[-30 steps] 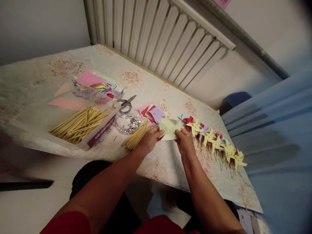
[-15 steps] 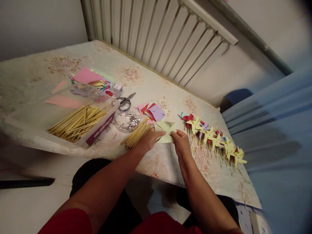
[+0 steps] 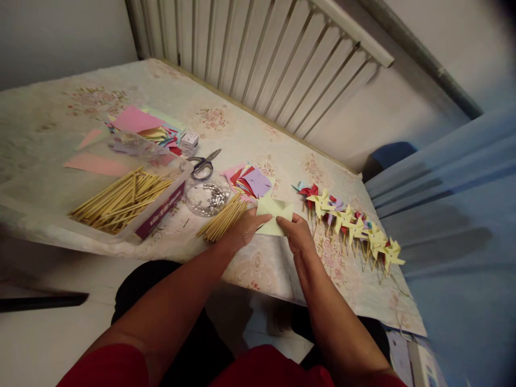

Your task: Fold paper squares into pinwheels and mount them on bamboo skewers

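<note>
Between my hands is a pale yellow paper square, slit toward its middle, held over the front of the table. My left hand grips its left side, thumb lying on top. On the right side my right hand pinches the paper, its thumb close to the centre. The fingers beneath the sheet are hidden. Just left of my left hand lies a bundle of thin wooden sticks. Behind the held sheet rests a pile of coloured paper squares, a purple one on top. Finished paper pinwheels lie in a row to the right.
A clear plastic box of wooden sticks stands at left. Beside it are a round dish of metal fasteners, scissors, a small white box and pink paper. A blue curtain hangs at right.
Both thumbs have come closer together over the middle of the yellow paper, and it looks flatter, with its slits less spread. The view has shifted slightly; the things on the table stay put.
</note>
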The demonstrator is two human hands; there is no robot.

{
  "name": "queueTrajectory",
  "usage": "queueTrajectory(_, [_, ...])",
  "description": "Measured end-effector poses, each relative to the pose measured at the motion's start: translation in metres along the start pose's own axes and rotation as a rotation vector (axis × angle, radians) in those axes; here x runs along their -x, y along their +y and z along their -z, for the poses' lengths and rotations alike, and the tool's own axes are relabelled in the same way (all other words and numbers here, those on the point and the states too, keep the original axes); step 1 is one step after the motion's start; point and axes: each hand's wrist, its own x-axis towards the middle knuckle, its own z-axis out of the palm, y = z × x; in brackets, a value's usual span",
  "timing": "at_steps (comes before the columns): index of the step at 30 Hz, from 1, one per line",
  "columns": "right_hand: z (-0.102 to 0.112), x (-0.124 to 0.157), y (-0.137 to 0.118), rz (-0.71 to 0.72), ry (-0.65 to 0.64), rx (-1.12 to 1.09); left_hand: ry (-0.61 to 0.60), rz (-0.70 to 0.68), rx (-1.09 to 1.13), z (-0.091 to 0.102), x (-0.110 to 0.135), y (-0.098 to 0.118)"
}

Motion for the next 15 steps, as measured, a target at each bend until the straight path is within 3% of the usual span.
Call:
queueTrajectory(7, [-0.0036,0.0012,-0.002,0.012,0.05,0.105,0.053,0.046,-0.105,-0.0027,0.0044,0.0059])
queueTrajectory(15, [-0.0046,0.0009,0.0,0.01,0.045,0.091,0.009,0.047,-0.061,-0.0053,0.0058,0.0083])
